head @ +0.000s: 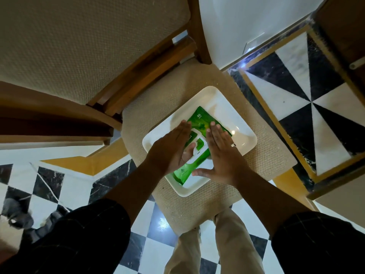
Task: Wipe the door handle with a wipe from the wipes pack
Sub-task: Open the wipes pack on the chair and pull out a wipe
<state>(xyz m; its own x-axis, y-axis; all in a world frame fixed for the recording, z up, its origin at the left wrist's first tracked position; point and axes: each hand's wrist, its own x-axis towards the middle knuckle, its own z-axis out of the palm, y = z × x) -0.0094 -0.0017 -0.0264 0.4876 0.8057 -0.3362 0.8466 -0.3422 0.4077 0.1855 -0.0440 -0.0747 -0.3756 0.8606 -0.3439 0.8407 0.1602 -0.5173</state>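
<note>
Here, with both palms flat and unclenched, the left hand [171,147] and right hand [223,153] flank the green wipes pack [199,123] lying between them on a white tray [245,139] (flap seemingly shut), so steady one side while peeling.

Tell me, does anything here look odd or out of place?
Only mildly: the green wipes pack lies on a white serving tray set on a chair seat, an unusual spot. Both hands, left hand and right hand, hover flat over it. Nothing looks spilled or damaged.
</note>
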